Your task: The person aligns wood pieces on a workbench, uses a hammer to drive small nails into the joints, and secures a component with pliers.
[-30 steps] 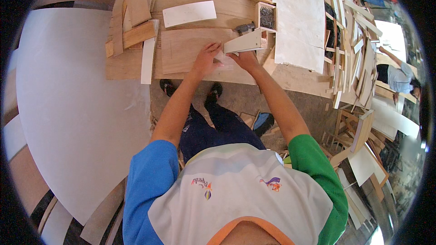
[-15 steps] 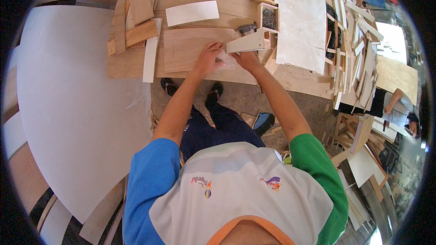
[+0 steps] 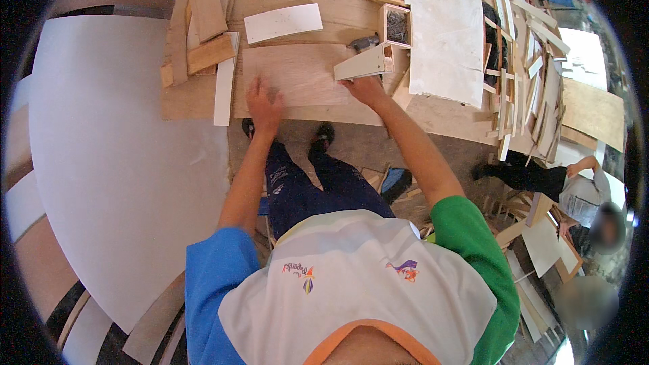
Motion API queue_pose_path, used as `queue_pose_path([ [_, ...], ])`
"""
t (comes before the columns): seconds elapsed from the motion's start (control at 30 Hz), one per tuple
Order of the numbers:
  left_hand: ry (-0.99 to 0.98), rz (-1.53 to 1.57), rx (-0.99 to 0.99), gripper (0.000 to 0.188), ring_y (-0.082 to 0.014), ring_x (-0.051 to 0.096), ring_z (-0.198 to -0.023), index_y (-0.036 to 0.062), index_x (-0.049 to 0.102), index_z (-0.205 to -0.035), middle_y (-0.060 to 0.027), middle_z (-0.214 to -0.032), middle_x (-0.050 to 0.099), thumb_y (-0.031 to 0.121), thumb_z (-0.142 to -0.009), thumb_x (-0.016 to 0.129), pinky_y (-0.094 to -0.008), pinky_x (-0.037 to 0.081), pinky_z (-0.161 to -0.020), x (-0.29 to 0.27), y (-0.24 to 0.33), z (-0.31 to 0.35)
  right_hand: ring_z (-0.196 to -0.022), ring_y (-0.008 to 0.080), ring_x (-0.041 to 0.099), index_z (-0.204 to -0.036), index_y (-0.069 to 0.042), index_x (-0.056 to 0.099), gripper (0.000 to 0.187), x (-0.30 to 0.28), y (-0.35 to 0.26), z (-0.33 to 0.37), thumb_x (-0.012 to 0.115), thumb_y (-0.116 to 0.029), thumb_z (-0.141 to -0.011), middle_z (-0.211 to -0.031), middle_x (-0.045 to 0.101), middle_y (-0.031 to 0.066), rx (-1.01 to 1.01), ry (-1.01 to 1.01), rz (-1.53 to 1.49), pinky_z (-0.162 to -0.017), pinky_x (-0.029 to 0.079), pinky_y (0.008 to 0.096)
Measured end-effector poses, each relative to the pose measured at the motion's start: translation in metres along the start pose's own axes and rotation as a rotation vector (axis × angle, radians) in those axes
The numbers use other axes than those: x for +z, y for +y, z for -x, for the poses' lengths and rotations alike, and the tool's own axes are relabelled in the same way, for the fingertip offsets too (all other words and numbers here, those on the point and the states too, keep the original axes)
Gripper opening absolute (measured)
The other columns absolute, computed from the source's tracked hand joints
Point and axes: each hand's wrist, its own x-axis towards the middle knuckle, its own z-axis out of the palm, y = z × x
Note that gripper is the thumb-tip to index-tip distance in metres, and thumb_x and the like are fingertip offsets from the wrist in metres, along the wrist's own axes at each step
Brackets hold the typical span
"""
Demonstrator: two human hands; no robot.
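A thin rectangular wooden board [image 3: 297,71] lies flat on the workbench in front of me. My left hand [image 3: 265,107] is at the board's left front part, slightly smeared by motion, with its fingers apart and nothing seen in them. My right hand [image 3: 366,91] grips the near side of a narrow white-faced wooden piece [image 3: 358,64], which stands over the board's right end; the fingertips are partly hidden beneath it. Just behind that piece lies a hammer [image 3: 364,42], its handle mostly hidden. Next to it sits a small wooden box of nails [image 3: 397,26].
A loose white panel [image 3: 282,23] lies beyond the board. Wood offcuts [image 3: 209,54] are stacked at the left, and a long white sheet [image 3: 443,34] covers the bench's right part. A large white panel [image 3: 122,149] stands left of me. Another person [image 3: 585,189] is at the right.
My left hand has moved left, away from the white-faced piece to the board's left part. My right hand has stayed on the piece. The person at the right has shifted.
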Motion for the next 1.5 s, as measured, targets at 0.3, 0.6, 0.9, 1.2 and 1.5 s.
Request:
queue_pose_path([
  [0.3, 0.059, -0.001, -0.175, 0.066, -0.0380, 0.044, -0.118, 0.0039, 0.051, -0.125, -0.0206, -0.125, 0.048, 0.020, -0.067, 0.079, -0.0447, 0.035, -0.102, -0.025, -0.027, -0.008, -0.099, 0.0385, 0.059, -0.107, -0.005, 0.063, 0.036, 0.016, 0.015, 0.001, 0.057, -0.037, -0.089, -0.107, 0.063, 0.0186, -0.130, 0.203, 0.104, -0.084, 0.047, 0.0451],
  [0.6, 0.038, 0.031, -0.220, 0.067, -0.0370, 0.045, -0.116, 0.0039, 0.051, -0.125, -0.0194, -0.123, 0.049, 0.018, -0.066, 0.079, -0.0433, 0.037, -0.100, -0.030, -0.024, -0.013, -0.098, 0.0381, 0.059, -0.107, -0.004, 0.063, 0.034, 0.002, -0.010, 0.004, 0.060, -0.033, -0.088, -0.105, 0.064, 0.0189, -0.104, 0.216, 0.168, -0.084, 0.047, 0.0447],
  [0.9, 0.025, 0.046, -0.338, 0.058, -0.0382, 0.051, -0.106, -0.0022, 0.054, -0.117, -0.0217, -0.111, 0.055, 0.025, -0.070, 0.076, -0.0442, 0.040, -0.093, -0.023, -0.030, -0.025, -0.105, 0.0385, 0.055, -0.106, 0.000, 0.062, 0.036, 0.053, 0.038, -0.002, 0.060, -0.030, -0.087, -0.107, 0.062, 0.0204, -0.134, 0.362, 0.031, -0.091, 0.041, 0.0452],
  [1.2, 0.030, 0.398, -0.582, 0.041, -0.0327, 0.061, -0.092, -0.0072, 0.059, -0.107, -0.0219, -0.099, 0.064, 0.031, -0.092, 0.053, -0.0400, 0.045, -0.082, -0.021, -0.024, -0.032, -0.116, 0.0422, 0.046, -0.115, 0.001, 0.057, 0.041, 0.033, 0.017, 0.008, 0.061, -0.027, -0.086, -0.116, 0.057, 0.0248, 0.053, 0.184, -0.035, -0.103, 0.032, 0.0472],
  [1.5, -0.053, 0.659, -0.704, 0.038, -0.0193, 0.058, -0.080, -0.0072, 0.062, -0.103, -0.0127, -0.090, 0.066, 0.028, -0.094, 0.053, -0.0321, 0.046, -0.074, -0.015, -0.060, -0.040, -0.107, 0.0392, 0.054, -0.109, -0.001, 0.059, 0.028, 0.044, 0.023, 0.011, 0.062, -0.018, -0.086, -0.112, 0.059, 0.0209, -0.092, 0.290, -0.072, -0.092, 0.042, 0.0431],
])
